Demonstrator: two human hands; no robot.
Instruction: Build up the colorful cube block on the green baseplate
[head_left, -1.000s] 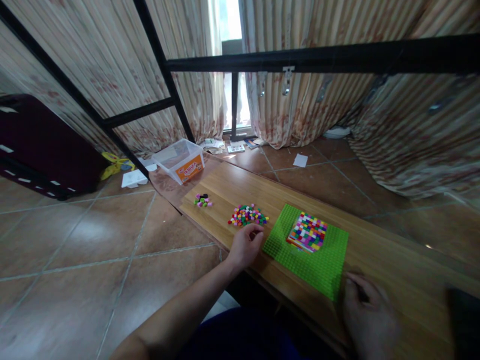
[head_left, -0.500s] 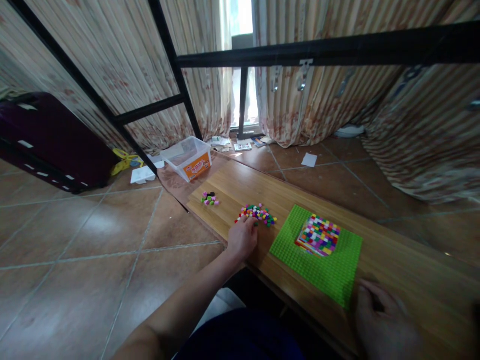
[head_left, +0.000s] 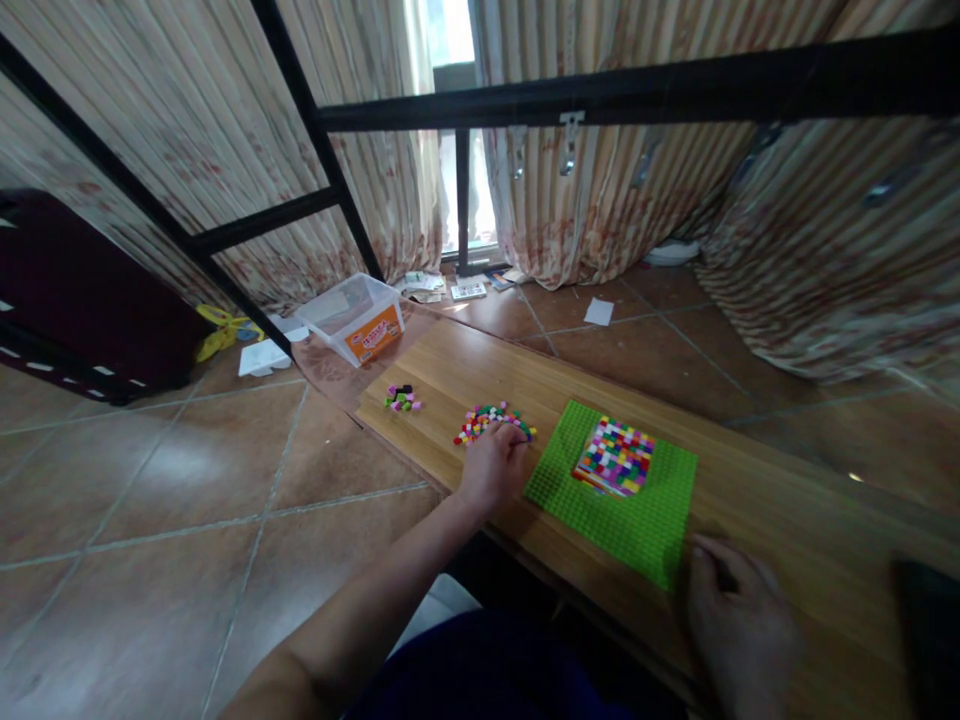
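Note:
My left hand reaches over a pile of small toy bricks in many colours, its fingers drawn together at the pile's near right side. What its fingertips pinch, if anything, is too small to make out. To the right lies a green studded baseplate, bearing a flat square block of multicoloured bricks. My right hand rests on the table beside the baseplate's near right corner, fingers curled in toward the thumb. Its inside is hidden.
A smaller group of pink, green and black bricks lies at the left end of the wooden table. Beyond it stands a clear plastic box with an orange label. A dark object sits at the right edge. Black metal bars cross above.
The whole view has shifted a little, so most things appear farther left. My left hand has moved slightly right along the pile's near side. My right hand stays curled beside the baseplate.

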